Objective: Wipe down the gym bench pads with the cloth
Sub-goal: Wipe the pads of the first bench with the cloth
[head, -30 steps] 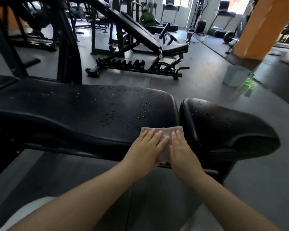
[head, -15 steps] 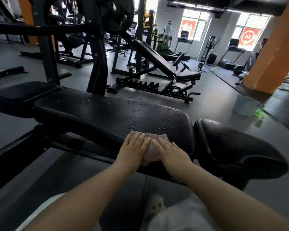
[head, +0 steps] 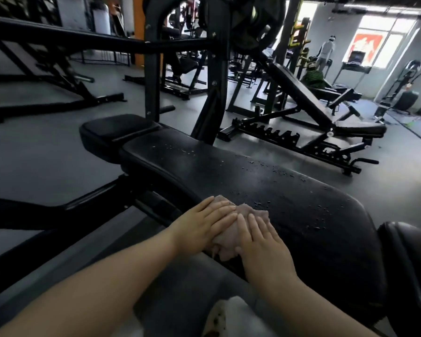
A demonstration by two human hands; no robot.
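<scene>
A long black bench pad (head: 265, 190) runs from upper left to lower right, speckled with water droplets. A crumpled pale cloth (head: 243, 215) lies on its near edge. My left hand (head: 202, 227) and my right hand (head: 260, 239) press flat on the cloth side by side, fingers straight. A smaller black head pad (head: 114, 132) adjoins the long pad at the far left. The rounded seat pad (head: 408, 263) sits at the right edge, partly cut off.
Black rack uprights (head: 214, 93) with a weight plate (head: 243, 18) stand behind the bench. An incline bench (head: 309, 108) stands at the back right. A person (head: 326, 54) stands far off near the windows. Grey floor (head: 39, 156) lies to the left.
Both hands have slid the cloth leftward along the long pad, away from the seat pad. The cloth has bunched up. My view has swung left and up.
</scene>
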